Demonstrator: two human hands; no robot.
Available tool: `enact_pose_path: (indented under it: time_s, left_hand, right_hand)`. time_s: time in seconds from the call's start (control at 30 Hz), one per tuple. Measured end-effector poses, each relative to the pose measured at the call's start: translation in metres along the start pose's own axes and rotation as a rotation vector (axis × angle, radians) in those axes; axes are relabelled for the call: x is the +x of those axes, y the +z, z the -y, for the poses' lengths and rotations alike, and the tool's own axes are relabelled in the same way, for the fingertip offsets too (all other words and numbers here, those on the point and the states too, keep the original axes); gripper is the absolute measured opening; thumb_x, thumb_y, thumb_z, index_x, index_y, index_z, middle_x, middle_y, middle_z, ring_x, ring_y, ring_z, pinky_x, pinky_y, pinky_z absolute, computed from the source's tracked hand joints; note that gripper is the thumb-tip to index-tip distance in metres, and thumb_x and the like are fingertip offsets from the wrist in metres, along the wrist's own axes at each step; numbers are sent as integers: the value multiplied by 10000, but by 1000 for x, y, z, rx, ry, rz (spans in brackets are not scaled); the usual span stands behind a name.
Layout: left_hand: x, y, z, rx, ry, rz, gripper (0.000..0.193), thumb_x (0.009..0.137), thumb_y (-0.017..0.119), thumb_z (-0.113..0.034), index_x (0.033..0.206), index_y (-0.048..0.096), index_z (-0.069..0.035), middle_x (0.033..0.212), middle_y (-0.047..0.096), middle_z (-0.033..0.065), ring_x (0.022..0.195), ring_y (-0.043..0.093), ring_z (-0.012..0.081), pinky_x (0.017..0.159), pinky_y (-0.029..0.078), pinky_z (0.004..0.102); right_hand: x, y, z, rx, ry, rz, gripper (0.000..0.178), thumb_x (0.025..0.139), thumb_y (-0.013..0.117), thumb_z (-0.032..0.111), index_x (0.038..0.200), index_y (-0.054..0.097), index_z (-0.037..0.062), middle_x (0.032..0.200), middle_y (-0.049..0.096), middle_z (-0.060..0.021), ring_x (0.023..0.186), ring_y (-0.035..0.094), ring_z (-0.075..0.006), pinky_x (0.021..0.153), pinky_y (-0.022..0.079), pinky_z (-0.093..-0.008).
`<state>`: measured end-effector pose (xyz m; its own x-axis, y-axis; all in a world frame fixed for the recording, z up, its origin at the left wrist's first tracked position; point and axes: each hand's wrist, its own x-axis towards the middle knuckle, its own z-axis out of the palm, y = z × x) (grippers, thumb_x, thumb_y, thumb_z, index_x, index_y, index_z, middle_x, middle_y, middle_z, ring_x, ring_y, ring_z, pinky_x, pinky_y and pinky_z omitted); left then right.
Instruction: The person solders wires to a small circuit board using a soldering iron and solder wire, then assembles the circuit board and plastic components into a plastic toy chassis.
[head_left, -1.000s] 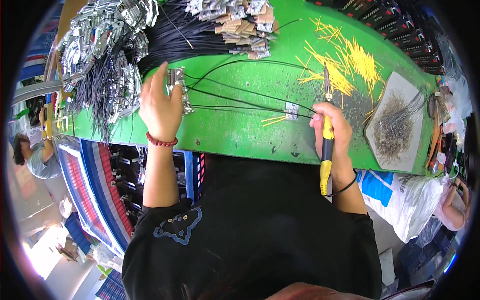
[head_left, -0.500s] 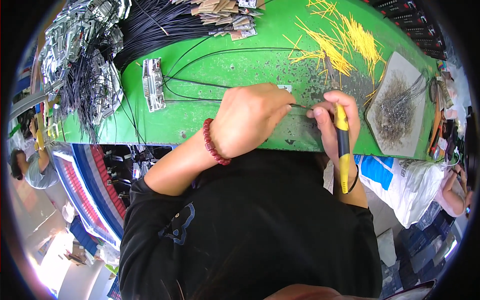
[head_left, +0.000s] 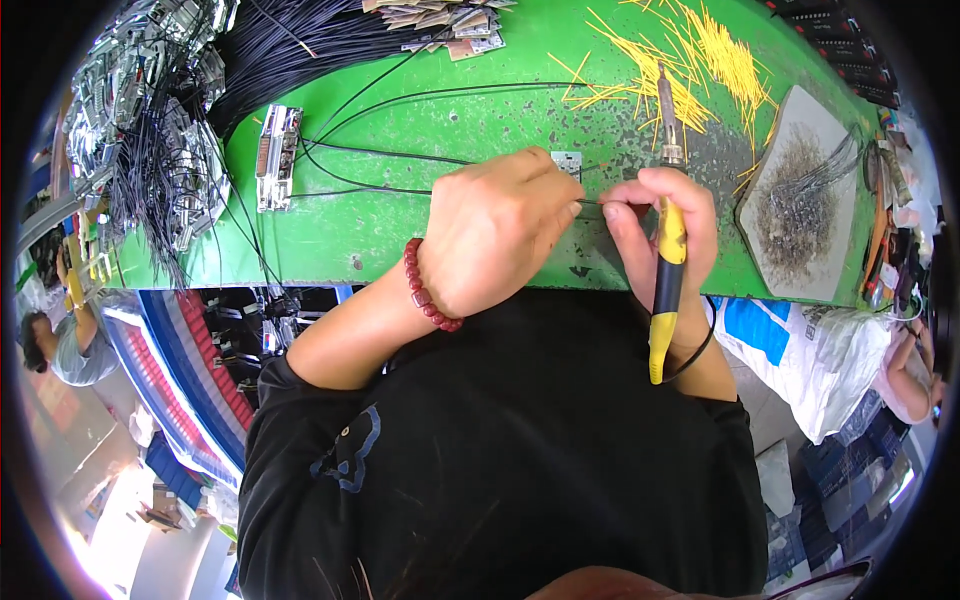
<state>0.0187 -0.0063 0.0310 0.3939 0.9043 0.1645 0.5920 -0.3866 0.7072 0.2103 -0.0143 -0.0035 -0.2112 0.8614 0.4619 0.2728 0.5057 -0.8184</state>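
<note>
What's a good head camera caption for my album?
Left hand pinches a wire; right hand holds a soldering iron over a green table.

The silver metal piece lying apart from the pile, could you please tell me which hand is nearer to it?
Left: the left hand is to the right of the silver metal piece; the right hand, holding the soldering iron, is farther right.

The left camera of a head-worn pair is looking steeply down from above and behind the left hand (head_left: 500, 228) and the right hand (head_left: 668, 225), facing the table (head_left: 350, 237) that is spreading beyond them and taking in the black shirt (head_left: 560, 440) on their near side. It is viewing both hands from fairly close (its fisheye lens is bending straight edges), while reaching widely past either hand.
</note>
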Motion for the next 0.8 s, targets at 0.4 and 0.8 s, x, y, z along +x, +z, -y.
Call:
enact_pose_path:
  time_s: [0.4, 0.8]
  left_hand:
    - [-4, 7, 2, -165, -38, -94, 78, 771, 700, 3, 823, 645, -17, 779, 624, 114, 688, 626, 268, 603, 505, 330]
    - [-4, 18, 12, -95, 138, -234, 126, 744, 714, -41, 843, 644, -74, 783, 617, 54, 672, 629, 237, 553, 512, 337]
  right_hand:
    - [-5, 8, 0, 177, 116, -87, 432, 790, 682, -98, 1167, 510, 25, 827, 660, -86, 730, 643, -124, 649, 537, -258]
    - [-12, 7, 0, 320, 299, -87, 430, 854, 657, -40, 1224, 447, 25, 877, 648, -81, 784, 644, -126, 695, 497, -235]
